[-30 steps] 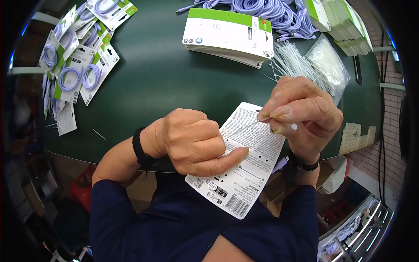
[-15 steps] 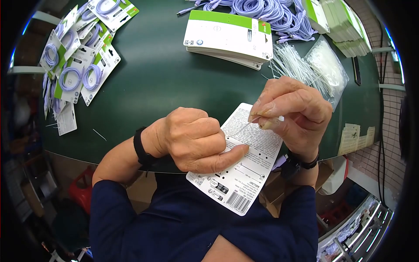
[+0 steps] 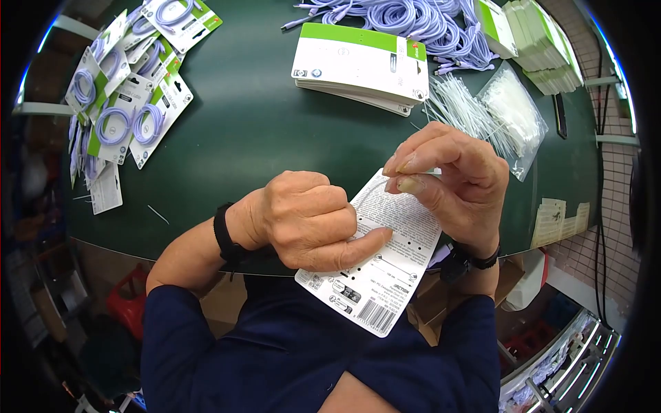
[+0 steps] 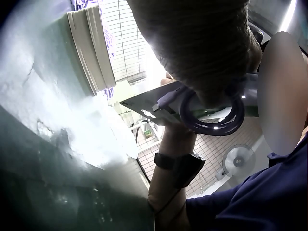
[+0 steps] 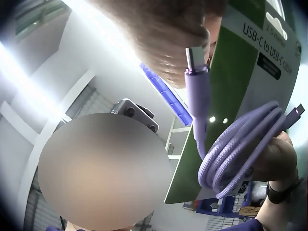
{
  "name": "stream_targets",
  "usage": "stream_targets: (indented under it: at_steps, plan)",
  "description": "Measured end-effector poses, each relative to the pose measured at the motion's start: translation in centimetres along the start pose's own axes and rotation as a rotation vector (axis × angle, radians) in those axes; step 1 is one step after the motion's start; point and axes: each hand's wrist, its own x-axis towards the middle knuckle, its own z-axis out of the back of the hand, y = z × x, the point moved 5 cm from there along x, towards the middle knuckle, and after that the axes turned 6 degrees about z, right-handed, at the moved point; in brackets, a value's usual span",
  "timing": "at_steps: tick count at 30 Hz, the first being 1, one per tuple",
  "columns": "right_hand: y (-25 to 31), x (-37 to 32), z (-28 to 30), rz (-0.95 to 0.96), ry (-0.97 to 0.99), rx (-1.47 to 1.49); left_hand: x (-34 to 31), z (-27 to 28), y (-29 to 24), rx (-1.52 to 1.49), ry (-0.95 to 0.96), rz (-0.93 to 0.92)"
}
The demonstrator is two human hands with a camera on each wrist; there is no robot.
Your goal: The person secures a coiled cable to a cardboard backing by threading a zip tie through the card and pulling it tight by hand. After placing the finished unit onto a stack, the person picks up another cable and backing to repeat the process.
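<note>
My left hand (image 3: 310,224) grips a white printed card (image 3: 382,296) over the table's front edge, text side up. Against the card's green-and-white front lies a coiled lilac USB-C cable (image 5: 240,149), seen in the right wrist view with both plugs sticking out. The left wrist view shows the same coil (image 4: 211,127) under the left hand. My right hand (image 3: 458,182) pinches a thin white cable tie (image 3: 372,189) between thumb and fingers above the card's upper part. From there the tie bends down to the card beside the left knuckles.
Carded lilac cables (image 3: 131,124) lie heaped at the left. At the back are a stack of cards (image 3: 358,62) and loose lilac cables (image 3: 413,20). Loose ties (image 3: 461,110), a plastic bag (image 3: 513,110) and more card stacks (image 3: 544,48) are at the right. One tie (image 3: 158,214) lies front left.
My right hand has moved left towards the left hand, and the straight tie has bent into a curve. The left hand keeps its grip on the card.
</note>
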Motion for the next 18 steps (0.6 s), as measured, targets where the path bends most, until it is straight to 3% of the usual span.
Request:
stream_targets:
  at_steps: [8,11,18]
  plan:
    - [0.0,0.5,-0.2,-0.011,0.168,0.006,0.2,-0.5,0.2,-0.008,-0.091,-0.021]
    - [-0.3,0.3,-1.1,-0.079,0.352,-0.068,0.2,-0.6,0.2,-0.001,-0.097,-0.027]
    - [-0.4,0.0,-1.2,-0.158,0.444,-0.028,0.3,-0.8,0.0,-0.022,-0.109,-0.018]
